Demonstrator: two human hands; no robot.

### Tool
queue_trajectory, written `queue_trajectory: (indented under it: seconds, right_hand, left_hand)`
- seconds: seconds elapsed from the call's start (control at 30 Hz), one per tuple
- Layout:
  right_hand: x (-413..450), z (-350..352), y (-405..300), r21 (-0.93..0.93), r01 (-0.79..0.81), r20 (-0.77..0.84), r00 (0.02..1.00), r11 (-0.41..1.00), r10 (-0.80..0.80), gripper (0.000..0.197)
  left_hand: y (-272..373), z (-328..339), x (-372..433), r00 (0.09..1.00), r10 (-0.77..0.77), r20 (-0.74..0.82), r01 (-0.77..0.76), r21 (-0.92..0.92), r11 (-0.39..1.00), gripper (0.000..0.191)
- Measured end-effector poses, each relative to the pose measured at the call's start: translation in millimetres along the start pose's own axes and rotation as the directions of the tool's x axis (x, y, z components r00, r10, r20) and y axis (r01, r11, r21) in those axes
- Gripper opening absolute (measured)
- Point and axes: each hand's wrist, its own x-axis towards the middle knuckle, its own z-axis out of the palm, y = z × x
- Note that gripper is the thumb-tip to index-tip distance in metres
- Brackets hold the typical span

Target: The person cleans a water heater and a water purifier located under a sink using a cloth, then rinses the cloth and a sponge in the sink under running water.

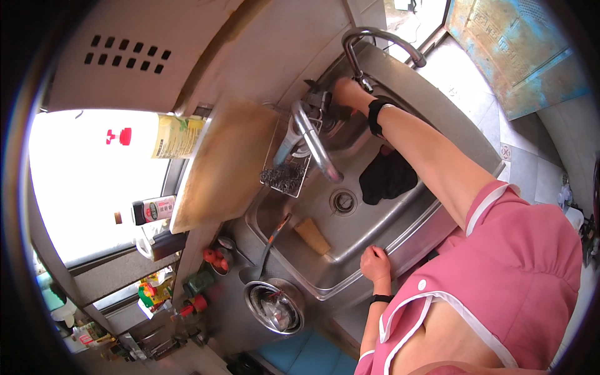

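My left hand [375,263] rests on the front rim of the stainless steel sink [370,253], its fingers curled in and nothing visible in them. Stretched across the smaller far basin, my right hand [349,93] is blurred beside the base of a tall curved faucet [384,33]; its fingers are hidden, so I cannot tell if it grips anything. A crumpled black cloth [389,177] lies in the large basin under my right forearm. A drain [343,201] and a brown loofah-like scrubber [312,236] are also in that basin. A second chrome faucet [316,143] reaches over it.
A wire rack [300,192] holds a steel wool scourer [283,176] by the wall. A cutting board [225,161] leans behind. Left of the sink are a spatula [267,253], nested steel bowls [297,300] and a small bowl of red produce [217,258]. Bottles [159,210] line the windowsill.
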Motion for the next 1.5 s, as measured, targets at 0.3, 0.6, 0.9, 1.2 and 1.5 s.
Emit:
queue_trajectory:
  seconds: [0.3, 0.6, 0.9, 1.2, 1.5]
  right_hand:
    - [-20, -18, -26, 0.088, -0.215, -0.100, 0.970, 0.973, 0.223, 0.064]
    - [17, 17, -1, -0.228, 0.105, -0.137, 0.981, 0.968, -0.139, 0.039]
    - [-88, -3, -13, 0.652, -0.173, 0.297, 0.954, 0.739, -0.039, 0.074]
    - [-32, -5, 3, 0.575, -0.438, 0.398, 0.888, 0.691, 0.231, 0.085]
    - [64, 80, 2, 0.074, 0.479, 0.241, 0.842, 0.874, -0.482, 0.031]
  left_hand:
    - [-7, -1, -2, 1.000, -0.008, -0.027, 0.008, 0.023, 1.000, 0.015]
    - [-1, -1, 2, 1.000, -0.006, -0.028, 0.006, -0.011, 1.000, 0.014]
    - [-8, -1, -2, 0.999, -0.036, -0.001, 0.036, 0.048, 0.998, 0.016]
    - [-5, 3, -2, 0.999, 0.014, -0.037, -0.015, -0.018, 1.000, 0.016]
    - [-11, -7, -2, 0.998, -0.056, -0.021, 0.057, 0.056, 0.997, 0.013]
